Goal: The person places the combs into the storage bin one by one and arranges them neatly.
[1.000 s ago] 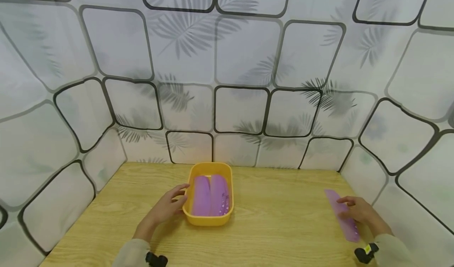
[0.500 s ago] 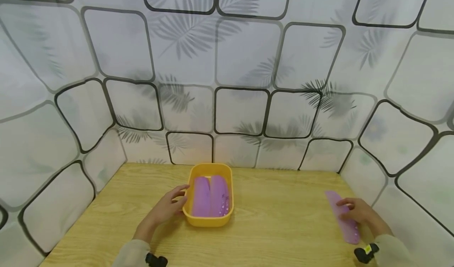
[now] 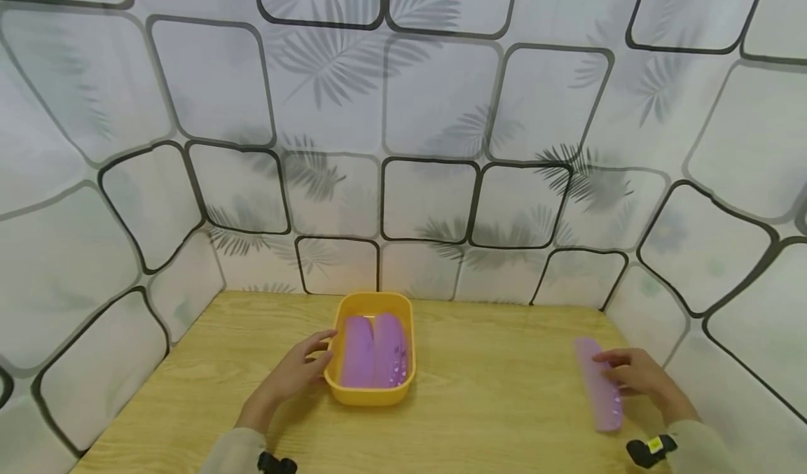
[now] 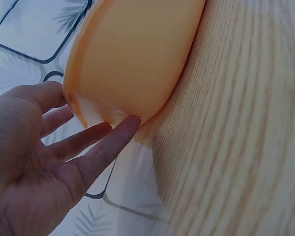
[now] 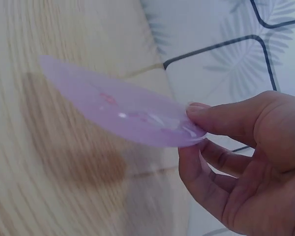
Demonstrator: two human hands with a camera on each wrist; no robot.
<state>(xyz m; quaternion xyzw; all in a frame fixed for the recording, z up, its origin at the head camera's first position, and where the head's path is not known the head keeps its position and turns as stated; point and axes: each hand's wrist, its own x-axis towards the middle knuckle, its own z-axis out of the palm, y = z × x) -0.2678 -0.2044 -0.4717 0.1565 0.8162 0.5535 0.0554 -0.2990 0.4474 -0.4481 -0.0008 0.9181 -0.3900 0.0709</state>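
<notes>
In the head view, my left hand point(image 3: 296, 369) is at the left side of a yellow plastic basin point(image 3: 368, 395). Its fingertips touch the basin's outer wall and rim in the left wrist view, the fingers fairly straight. Two purple plastic pieces point(image 3: 358, 355) lie side by side in the basin, the right one with small printed marks. At the far right my right hand point(image 3: 637, 376) pinches a thin, curved, translucent purple plastic piece point(image 5: 123, 110) by its edge, between thumb and fingers. In the right wrist view that piece is tilted above the table, a shadow beneath it.
A wood-grain table point(image 3: 492, 376) extends beneath both hands. Patterned cloth walls point(image 3: 429, 201) enclose it at the back and on both sides, the right wall point(image 3: 706, 362) close to my right hand.
The purple piece in my right hand has shifted slightly left and turned, its near end swinging left. My left hand and the basin stay almost where they were.
</notes>
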